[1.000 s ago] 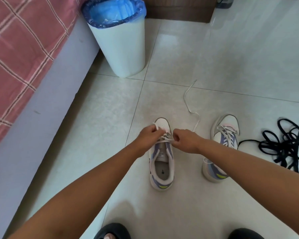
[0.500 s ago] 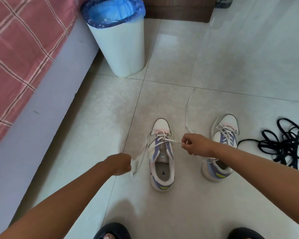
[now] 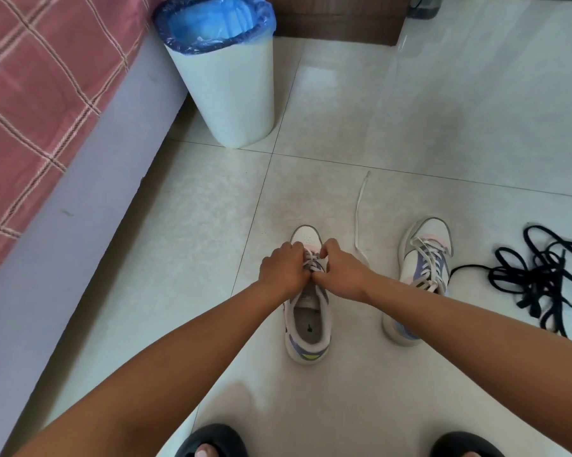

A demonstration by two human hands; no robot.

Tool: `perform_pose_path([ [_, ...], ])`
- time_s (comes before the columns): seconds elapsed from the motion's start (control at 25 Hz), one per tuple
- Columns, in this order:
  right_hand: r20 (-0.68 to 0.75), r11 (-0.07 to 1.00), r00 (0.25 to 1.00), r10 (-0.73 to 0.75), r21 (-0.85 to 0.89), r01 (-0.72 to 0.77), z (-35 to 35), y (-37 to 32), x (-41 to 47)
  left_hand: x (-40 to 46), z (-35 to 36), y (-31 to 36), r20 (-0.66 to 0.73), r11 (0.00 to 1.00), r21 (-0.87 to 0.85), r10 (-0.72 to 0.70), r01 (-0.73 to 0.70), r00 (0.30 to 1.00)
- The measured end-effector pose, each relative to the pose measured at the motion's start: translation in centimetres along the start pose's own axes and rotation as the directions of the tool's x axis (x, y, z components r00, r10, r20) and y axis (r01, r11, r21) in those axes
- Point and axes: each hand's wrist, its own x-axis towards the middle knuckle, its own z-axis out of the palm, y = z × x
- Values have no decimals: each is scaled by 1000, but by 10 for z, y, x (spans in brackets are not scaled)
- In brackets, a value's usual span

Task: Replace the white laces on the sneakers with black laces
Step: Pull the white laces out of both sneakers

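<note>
Both hands, left hand (image 3: 283,270) and right hand (image 3: 339,275), pinch the white flat lace (image 3: 313,262) on the white-and-purple sneaker (image 3: 307,324) on the pale tiled floor (image 3: 443,127); no readable branding shows.

Under the left hand (image 3: 283,270) and right hand (image 3: 339,275) a white sneaker (image 3: 307,319) stands toe-away, its white lace (image 3: 358,219) trailing beyond. Right of the right hand stands the laced second sneaker (image 3: 421,268); farther right, tangled black laces (image 3: 542,278).
</note>
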Motion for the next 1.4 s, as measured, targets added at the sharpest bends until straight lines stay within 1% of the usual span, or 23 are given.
perform_pose_path([
  [0.08,-30,1000,999,-24,0,24,4,-4,2,2,1,2,-6,1000,-25,-2,2,1000],
  [0.12,-31,1000,999,-18,6,19,5,-5,2,3,0,1,6,997,-74,-2,3,1000],
  [0.24,-27,999,999,21,36,-20,7,-3,1,7,-6,-7,72,951,-310,5,18,997],
  [0.32,-65,999,998,15,38,-12,11,-3,-1,8,-9,-13,79,914,-400,-40,69,996],
  [0.36,-103,1000,995,-6,-7,6,15,-3,-1,10,-9,-14,68,910,-402,-78,99,995],
  [0.4,-130,997,991,-31,-81,20,19,-2,-1,10,-9,-14,66,918,-373,-117,134,991],
  [0.48,-122,984,992,-43,-177,21,25,-2,-2,9,-10,-7,110,970,-181,-144,163,983],
  [0.56,-68,992,998,-2,-125,-7,29,-2,-3,6,-15,4,142,991,63,-123,116,982],
  [0.64,-51,999,999,15,-40,-17,29,1,-3,6,-17,13,110,962,270,-81,48,991],
  [0.76,-71,1000,997,18,26,-16,28,2,-4,4,-12,24,96,856,513,15,-62,995],
  [0.88,-100,999,994,36,33,-33,30,-1,-7,3,-11,36,185,774,608,76,-175,980],
  [0.96,-115,998,992,44,53,-38,31,-1,-8,6,-19,37,205,813,550,88,-189,975],
  [1.0,-114,996,992,52,75,-44,29,-1,-9,9,-23,32,206,824,521,130,-221,970],
  [1.04,-109,994,992,63,101,-52,27,-1,-10,7,-29,28,230,804,517,199,-293,953],
  [1.08,-102,991,992,73,119,-60,24,-1,-10,8,-29,18,224,695,571,380,-437,897],
  [1.12,-96,990,992,77,127,-65,21,-1,-11,9,-28,9,177,536,657,574,-530,799],
  [1.16,-93,990,992,80,124,-68,20,-1,-12,9,-28,0,134,483,689,648,-541,750],
  [1.2,-93,992,993,79,107,-69,19,-1,-13,11,-28,-8,73,480,716,669,-506,739],
  [1.24,-90,994,993,75,82,-68,20,-1,-14,11,-27,-12,55,630,632,544,-451,838],
  [1.28,-87,997,994,64,57,-60,21,-1,-14,12,-21,-15,30,792,504,383,-345,923],
  [1.32,-86,998,995,53,43,-49,24,-1,-13,10,-16,-12,54,939,300,159,-168,986],
  [1.36,-89,998,995,43,44,-39,25,-2,-13,7,-12,-8,113,996,87,1,-11,994],
  [1.4,-92,998,995,36,48,-32,27,-2,-13,8,-5,-4,166,993,-57,-92,102,982],
])
